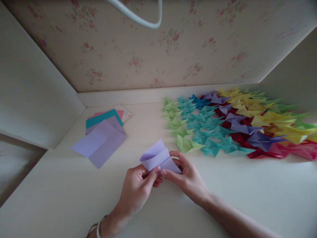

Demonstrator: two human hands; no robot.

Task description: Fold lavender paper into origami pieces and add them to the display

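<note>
Between my two hands is a lavender sheet of origami paper (158,158), partly folded, with a loop of paper curving up on its left side. My left hand (141,185) pinches its lower edge between thumb and fingers. On the other side, my right hand (185,175) grips the lower right part, its thumb in front and its fingers behind the paper. Both thumbs nearly meet at the bottom edge. Parts of the fingers are hidden behind the paper.
Left on the white table (223,198) lies a pile of lavender paper sheets (104,142), with a teal sheet (91,123) and pink ones beneath. Rows of folded paper cranes (205,122) in several colours fill the right back. A white cable (138,18) hangs before the floral wall.
</note>
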